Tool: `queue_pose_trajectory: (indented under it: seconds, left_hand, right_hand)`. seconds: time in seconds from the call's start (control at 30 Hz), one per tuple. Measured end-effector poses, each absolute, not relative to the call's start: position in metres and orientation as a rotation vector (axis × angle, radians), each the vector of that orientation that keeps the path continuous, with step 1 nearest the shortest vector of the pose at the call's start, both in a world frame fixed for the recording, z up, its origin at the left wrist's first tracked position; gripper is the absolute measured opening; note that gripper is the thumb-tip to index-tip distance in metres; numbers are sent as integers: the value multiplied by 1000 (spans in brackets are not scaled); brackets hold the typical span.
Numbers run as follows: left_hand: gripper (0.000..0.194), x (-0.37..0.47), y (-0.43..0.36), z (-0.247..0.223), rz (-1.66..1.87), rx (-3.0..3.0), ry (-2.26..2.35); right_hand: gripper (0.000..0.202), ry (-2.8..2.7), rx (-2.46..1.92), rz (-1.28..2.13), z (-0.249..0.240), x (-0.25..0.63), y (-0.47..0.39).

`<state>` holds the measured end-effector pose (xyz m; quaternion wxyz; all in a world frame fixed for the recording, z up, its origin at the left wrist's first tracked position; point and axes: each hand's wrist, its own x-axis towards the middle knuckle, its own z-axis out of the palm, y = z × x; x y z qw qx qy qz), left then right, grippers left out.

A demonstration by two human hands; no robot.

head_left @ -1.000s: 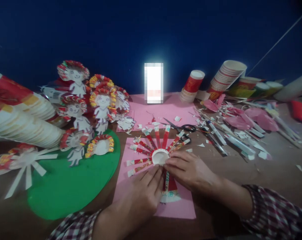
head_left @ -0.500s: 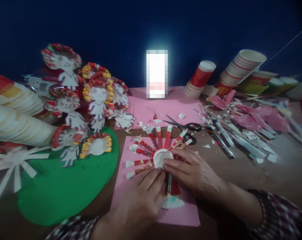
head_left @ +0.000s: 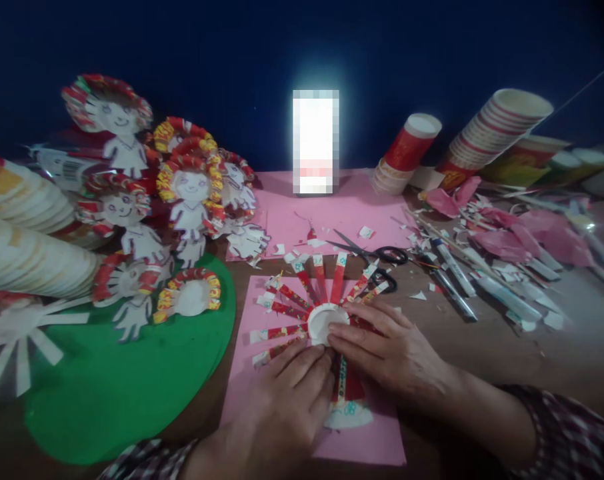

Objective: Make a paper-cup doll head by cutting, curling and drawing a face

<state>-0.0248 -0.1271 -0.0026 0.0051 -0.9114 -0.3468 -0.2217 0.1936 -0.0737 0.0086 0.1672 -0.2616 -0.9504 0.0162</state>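
A red paper cup [head_left: 327, 321], cut into strips that fan out around its round white base, lies on a pink sheet [head_left: 242, 373]. My left hand [head_left: 297, 393] is closed at the base's lower edge, its fingers bent over the strips there. From the right, my right hand [head_left: 397, 350] grips the cup, with fingertips on the rim of the base and strips passing under the fingers. A wide red piece of cup wall with a pale curved end points toward me below the hands. The fingertips' undersides and the right-hand strips are partly hidden.
Black-handled scissors [head_left: 369, 253] lie just beyond the cup, among white paper scraps. Pens [head_left: 455, 267] and pink crumpled paper [head_left: 507, 233] are at right. Paper dolls [head_left: 189, 193] stand behind a green sheet [head_left: 132, 387]. Stacked cups [head_left: 497, 133] lean at the back right; a bright, pixelated screen [head_left: 315, 140] stands behind.
The view has shifted slightly, so things at the sides sit farther outward. Both hands stay at the cup's base with hardly any movement.
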Motion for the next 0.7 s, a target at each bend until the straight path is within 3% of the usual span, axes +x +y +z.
queue_pose_trajectory:
  seconds: [0.33, 0.7]
  left_hand:
    - [22, -22, -124, 0, -737, -2788, -1205]
    - [22, -28, -119, 2, -656, -2891, -1289]
  right_hand:
    - [51, -2851, -862, 266, 10, 191, -68]
    - [53, -2825, -875, 266, 4, 188, -67]
